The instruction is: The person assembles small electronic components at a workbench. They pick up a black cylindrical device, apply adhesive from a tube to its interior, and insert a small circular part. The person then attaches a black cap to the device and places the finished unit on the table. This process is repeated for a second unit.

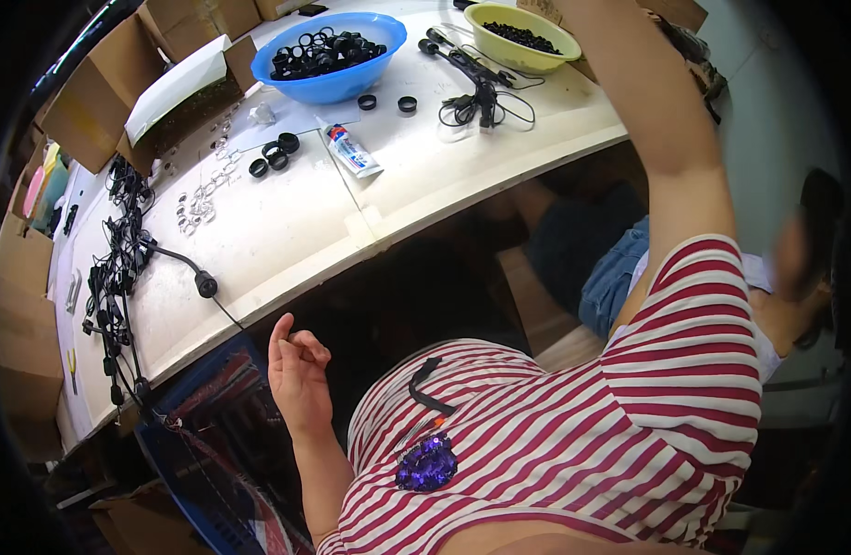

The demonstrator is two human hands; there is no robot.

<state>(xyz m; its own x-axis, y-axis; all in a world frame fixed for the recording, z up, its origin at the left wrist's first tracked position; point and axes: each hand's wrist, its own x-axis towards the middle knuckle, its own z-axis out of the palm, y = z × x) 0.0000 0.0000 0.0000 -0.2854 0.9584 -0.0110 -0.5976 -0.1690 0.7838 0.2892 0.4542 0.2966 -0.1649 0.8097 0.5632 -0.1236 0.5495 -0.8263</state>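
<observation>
My left hand (299, 379) is raised just off the table's front edge, its index finger stretched and the others loosely bent, with nothing held. Nearest to it is a black lamp socket (205, 284) on a cable, its thin cord hanging over the edge. That cable leads to a tangled bundle of black cables and sockets (120, 240) on the left. My right arm reaches up past the yellow bowl (499, 60) of small black parts, and its hand lies outside the picture. A blue basin (333, 85) full of black rings stands at the far middle.
Several loose black rings (275, 155), a white and blue tube (353, 153) and clear rings (196, 208) lie on the white table (287, 240). Coiled cables (485, 102) rest by the yellow bowl. Cardboard boxes (106, 88) line the back left. Another person (619, 268) sits at the right.
</observation>
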